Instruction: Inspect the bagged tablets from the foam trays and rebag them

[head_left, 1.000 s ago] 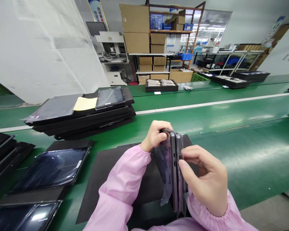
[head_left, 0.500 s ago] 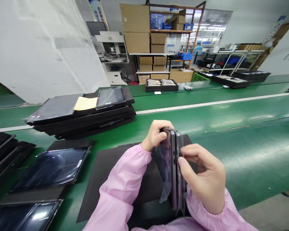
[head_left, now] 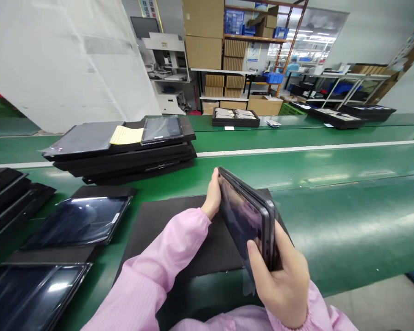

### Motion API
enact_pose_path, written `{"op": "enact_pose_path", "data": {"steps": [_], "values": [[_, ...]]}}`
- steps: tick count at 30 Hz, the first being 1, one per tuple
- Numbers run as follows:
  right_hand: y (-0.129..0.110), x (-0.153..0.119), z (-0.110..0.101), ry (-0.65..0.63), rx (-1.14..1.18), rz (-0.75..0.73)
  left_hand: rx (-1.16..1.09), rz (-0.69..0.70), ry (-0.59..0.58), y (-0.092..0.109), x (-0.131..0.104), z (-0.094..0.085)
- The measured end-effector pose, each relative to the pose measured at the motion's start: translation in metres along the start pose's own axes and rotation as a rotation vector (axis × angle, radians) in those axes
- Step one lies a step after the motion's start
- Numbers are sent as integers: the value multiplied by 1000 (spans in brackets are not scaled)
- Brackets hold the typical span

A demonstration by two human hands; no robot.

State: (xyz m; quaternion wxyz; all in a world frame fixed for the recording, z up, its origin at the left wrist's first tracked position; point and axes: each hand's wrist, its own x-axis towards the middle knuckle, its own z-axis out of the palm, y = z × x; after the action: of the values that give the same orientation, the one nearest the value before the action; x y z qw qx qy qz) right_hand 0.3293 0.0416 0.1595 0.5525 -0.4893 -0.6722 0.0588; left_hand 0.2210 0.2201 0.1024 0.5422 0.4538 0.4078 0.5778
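Note:
Two dark tablets (head_left: 246, 207) stand on edge, face to face or back to back, above a black foam sheet (head_left: 179, 230). My right hand (head_left: 283, 276) grips them at the near end, with the thumb on the glossy screen side and the fingers behind. At the far end, my left hand (head_left: 213, 195) lies against the tablets' edge; some of its fingers are hidden behind them. A strip of clear film (head_left: 248, 282) hangs below the tablets near my right hand.
A stack of black foam sheets (head_left: 134, 161) bears a tablet (head_left: 162, 128) and a yellow label sheet (head_left: 127, 135). Left of me lie a film-covered screen (head_left: 79, 220), another screen (head_left: 31, 294) and stacked black sheets (head_left: 14, 202). A black tray (head_left: 235, 122) stands across the green bench (head_left: 331, 207).
The tablets have turned, showing more of the screen side. My right hand moved from pinching at their side to wrapping the near end; my left hand shifted along the far edge.

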Motion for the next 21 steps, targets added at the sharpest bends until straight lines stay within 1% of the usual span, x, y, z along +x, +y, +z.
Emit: {"op": "enact_pose_path", "data": {"steps": [1,2,3,4,6,7,9,11,14,16,18,21], "values": [[2,-6,2,5,20,-10,-47,-41,21,7,5,0],[5,-11,6,6,41,-24,-88,-39,76,16,11,0],[8,-15,9,-1,58,-44,-110,23,138,26,18,1],[13,-18,14,-16,70,-66,-122,121,172,36,24,2],[22,-22,22,-63,88,-102,-125,311,166,50,36,3],[26,-22,25,-88,98,-112,-123,382,148,54,40,4],[34,-21,28,-148,127,-94,-114,459,112,54,45,4],[41,-18,28,-223,179,-49,-105,464,84,50,48,3],[47,-11,25,-300,313,51,-106,410,72,44,49,3],[49,-6,23,-293,408,133,-109,394,71,43,49,5],[50,-1,23,-276,462,200,-108,412,44,45,48,7],[49,4,24,-256,483,233,-100,446,3,47,47,9]]}}
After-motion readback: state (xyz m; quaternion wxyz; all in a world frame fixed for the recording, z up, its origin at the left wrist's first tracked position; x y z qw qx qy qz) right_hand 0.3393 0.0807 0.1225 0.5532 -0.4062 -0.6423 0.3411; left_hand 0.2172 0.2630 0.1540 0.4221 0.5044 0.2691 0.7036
